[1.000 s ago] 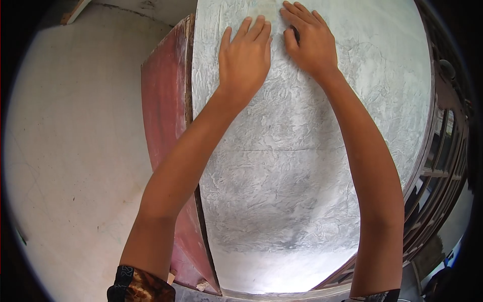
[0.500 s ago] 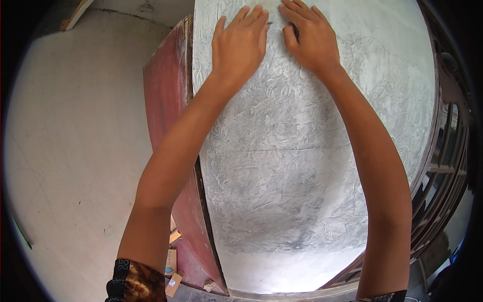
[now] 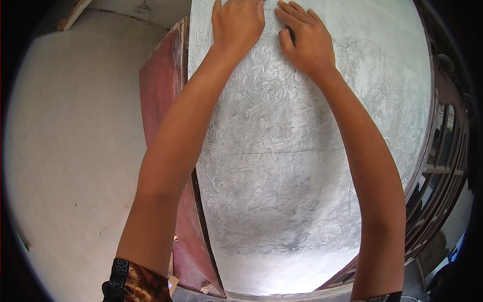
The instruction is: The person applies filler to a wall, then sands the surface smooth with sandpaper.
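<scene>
A tall panel coated in rough white-grey plaster [image 3: 282,166] fills the middle of the view. My left hand [image 3: 236,22] lies flat against its top part, fingers running out of the frame. Beside it, my right hand [image 3: 304,43] presses on the same surface with fingers spread and thumb tucked in. A small dark thing shows under the right thumb; I cannot tell what it is. Neither hand grips the panel.
A dark red wooden board [image 3: 163,110] stands edge-on along the panel's left side. A pale concrete floor [image 3: 75,151] spreads to the left. Dark wooden window frames [image 3: 443,151] run down the right. Small scraps lie at the board's foot [image 3: 204,288].
My left hand has slid upward along the plaster, its fingertips now past the top edge of the view. The right hand has stayed nearly in place.
</scene>
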Motion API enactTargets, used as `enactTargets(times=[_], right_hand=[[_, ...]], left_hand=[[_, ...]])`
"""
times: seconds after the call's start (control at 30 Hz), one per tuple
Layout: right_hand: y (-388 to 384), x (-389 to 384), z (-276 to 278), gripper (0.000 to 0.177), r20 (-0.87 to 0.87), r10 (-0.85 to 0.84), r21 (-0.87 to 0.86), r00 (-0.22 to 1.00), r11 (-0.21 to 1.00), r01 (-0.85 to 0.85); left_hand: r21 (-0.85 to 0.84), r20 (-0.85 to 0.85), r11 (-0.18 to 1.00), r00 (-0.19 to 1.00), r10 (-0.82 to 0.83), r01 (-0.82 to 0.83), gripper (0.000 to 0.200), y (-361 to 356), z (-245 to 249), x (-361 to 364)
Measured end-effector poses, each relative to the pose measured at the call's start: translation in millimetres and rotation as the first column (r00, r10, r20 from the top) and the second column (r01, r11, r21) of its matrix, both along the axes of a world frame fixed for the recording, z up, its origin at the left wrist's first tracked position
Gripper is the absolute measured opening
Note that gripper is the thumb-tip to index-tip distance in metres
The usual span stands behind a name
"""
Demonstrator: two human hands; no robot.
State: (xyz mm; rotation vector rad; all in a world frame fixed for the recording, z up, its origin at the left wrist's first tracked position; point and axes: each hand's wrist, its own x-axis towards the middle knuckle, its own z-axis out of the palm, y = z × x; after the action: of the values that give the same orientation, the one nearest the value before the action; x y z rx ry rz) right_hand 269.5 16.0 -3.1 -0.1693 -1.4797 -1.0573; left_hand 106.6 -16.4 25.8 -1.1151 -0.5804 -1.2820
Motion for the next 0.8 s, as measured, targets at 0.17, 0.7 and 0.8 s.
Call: enactTargets(times=[0.17, 0.7, 0.8], right_hand=[[1, 1, 3, 0.042, 0.004, 0.006, -0.006, 1.0, 1.0, -0.006], [4, 27, 17, 0.046, 0.139, -0.104, -0.003, 0.985, 0.994, 0.105], [0, 30, 28, 0.046, 0.192, -0.082, -0.013, 0.978, 0.996, 0.086]], left_hand=[[-0.027, 0.007, 0.998, 0.998, 0.065, -0.065, 0.027, 8, -60, 9], [0.003, 0.183, 1.0, 0.983, 0.027, -0.028, 0.029, 12, -96, 35], [0.1, 0.224, 0.994, 0.975, 0.015, -0.038, 0.03, 15, -49, 35]])
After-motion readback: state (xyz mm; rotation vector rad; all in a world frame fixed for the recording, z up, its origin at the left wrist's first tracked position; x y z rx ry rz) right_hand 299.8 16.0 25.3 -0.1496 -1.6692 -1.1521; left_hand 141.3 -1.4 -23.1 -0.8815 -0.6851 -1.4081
